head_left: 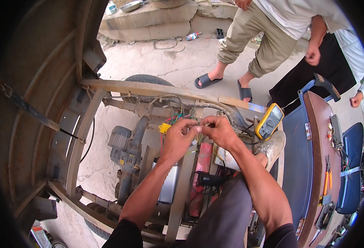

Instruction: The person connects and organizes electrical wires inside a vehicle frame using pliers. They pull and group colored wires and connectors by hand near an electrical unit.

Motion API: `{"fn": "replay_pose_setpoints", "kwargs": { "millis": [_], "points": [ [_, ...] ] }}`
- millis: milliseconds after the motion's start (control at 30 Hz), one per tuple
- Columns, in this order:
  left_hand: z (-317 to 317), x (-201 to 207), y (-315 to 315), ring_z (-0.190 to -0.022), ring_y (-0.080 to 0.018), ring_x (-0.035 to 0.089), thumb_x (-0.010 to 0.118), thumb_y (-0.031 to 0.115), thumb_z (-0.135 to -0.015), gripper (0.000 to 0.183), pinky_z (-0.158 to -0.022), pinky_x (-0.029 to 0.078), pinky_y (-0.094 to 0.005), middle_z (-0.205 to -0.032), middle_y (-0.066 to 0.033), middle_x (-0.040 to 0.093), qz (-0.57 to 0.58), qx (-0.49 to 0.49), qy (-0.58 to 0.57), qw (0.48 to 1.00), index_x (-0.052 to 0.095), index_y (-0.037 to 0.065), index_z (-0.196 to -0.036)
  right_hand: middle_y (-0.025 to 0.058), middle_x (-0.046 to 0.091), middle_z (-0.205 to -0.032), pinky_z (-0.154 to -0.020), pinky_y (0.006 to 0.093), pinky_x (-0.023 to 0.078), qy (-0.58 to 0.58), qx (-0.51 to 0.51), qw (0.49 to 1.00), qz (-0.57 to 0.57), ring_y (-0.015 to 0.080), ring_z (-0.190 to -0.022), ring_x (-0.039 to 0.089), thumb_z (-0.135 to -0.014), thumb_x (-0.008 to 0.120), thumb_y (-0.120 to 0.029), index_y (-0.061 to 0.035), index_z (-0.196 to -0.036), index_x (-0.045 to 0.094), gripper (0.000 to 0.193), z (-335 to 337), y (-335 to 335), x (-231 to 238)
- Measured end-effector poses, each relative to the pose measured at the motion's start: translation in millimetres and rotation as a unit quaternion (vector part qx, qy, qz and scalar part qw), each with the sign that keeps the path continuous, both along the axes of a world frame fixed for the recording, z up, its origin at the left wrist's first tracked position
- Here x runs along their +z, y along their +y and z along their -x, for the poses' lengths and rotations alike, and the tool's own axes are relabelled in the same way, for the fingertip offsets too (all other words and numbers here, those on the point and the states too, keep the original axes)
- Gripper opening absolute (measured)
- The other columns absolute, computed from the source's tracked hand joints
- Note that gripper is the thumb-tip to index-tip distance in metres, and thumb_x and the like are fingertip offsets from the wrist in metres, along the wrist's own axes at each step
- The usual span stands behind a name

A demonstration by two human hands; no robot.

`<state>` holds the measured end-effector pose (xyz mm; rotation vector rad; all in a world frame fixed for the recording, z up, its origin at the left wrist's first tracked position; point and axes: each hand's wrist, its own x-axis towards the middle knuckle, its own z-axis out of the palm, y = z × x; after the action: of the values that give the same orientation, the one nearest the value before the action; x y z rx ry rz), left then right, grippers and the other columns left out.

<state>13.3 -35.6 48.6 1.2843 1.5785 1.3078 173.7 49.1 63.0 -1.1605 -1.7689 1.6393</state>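
Observation:
My left hand (179, 137) and my right hand (220, 131) meet fingertip to fingertip above the open vehicle frame. Both are closed in a pinch on what looks like a thin wire, mostly hidden by the fingers. Coloured wires (176, 117) in red, green and blue spread out just behind them. A small yellow box-shaped part (164, 128) sits beside my left hand. Under my wrists lie a red, worn cylinder or bar (204, 159) and a finned silver metal case (168, 184). A yellow multimeter (270, 121) leans on the frame to the right of my right hand.
Rusty frame rails (140, 87) surround the work area, with a motor and axle (126, 149) at left. A raised metal bed (37, 103) stands far left. My shoe (271, 149) rests on the frame. Orange-handled pliers (327, 177) lie on a brown panel. Two people stand at back right.

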Motion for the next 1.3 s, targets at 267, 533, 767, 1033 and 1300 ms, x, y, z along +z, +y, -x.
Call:
{"fn": "replay_pose_setpoints", "kwargs": {
  "millis": [267,533,767,1033,1300],
  "points": [
    [-1,-3,2,-0.064,-0.0028,0.050,0.070,0.012,-0.091,0.010,-0.056,0.039,-0.0201,-0.076,0.0043,0.062,0.025,0.058,-0.142,0.988,0.071,0.003,-0.094,-0.0003,0.059,-0.067,-0.051,0.0268,0.039,0.025,-0.003,0.999,0.046,0.0071,-0.058,0.049,-0.087,0.073,-0.014,-0.0023,-0.089,0.068,0.013,-1,-1,-4],
    [9,-6,-4,-0.070,-0.0075,0.054,0.069,0.015,-0.091,0.016,-0.065,0.045,-0.0251,-0.076,0.0000,0.064,0.028,0.049,-0.072,0.996,0.071,0.000,-0.096,-0.0028,0.054,-0.069,-0.058,0.0249,0.041,0.010,0.021,0.997,0.076,0.0071,-0.063,0.050,-0.095,0.068,-0.019,-0.0062,-0.087,0.061,0.017,-1,-6,5],
    [3,-8,-9,-0.069,-0.0079,0.054,0.068,0.016,-0.091,0.016,-0.064,0.046,-0.0265,-0.074,-0.0012,0.065,0.029,0.052,-0.031,0.998,0.069,0.001,-0.094,-0.0020,0.051,-0.069,-0.053,0.0254,0.039,0.023,0.034,0.990,0.132,0.0085,-0.059,0.048,-0.098,0.063,-0.022,-0.0067,-0.092,0.057,0.017,-1,-9,12],
    [0,-7,-11,-0.067,-0.0093,0.056,0.067,0.016,-0.091,0.015,-0.063,0.046,-0.0277,-0.073,-0.0031,0.064,0.038,0.047,-0.003,0.998,0.068,0.001,-0.093,0.0005,0.055,-0.071,-0.051,0.0277,0.045,0.032,0.040,0.984,0.170,0.0109,-0.057,0.055,-0.097,0.063,-0.020,-0.0052,-0.097,0.058,0.016,-4,-7,2],
    [-3,-12,-13,-0.064,-0.0098,0.055,0.067,0.016,-0.092,0.016,-0.061,0.046,-0.0282,-0.073,-0.0035,0.063,0.033,0.044,0.010,0.998,0.067,0.000,-0.093,0.0017,0.056,-0.070,-0.051,0.0284,0.043,-0.009,0.037,0.991,0.125,0.0118,-0.058,0.054,-0.094,0.063,-0.016,-0.0036,-0.091,0.059,0.014,-4,-8,5]
  ]
}}
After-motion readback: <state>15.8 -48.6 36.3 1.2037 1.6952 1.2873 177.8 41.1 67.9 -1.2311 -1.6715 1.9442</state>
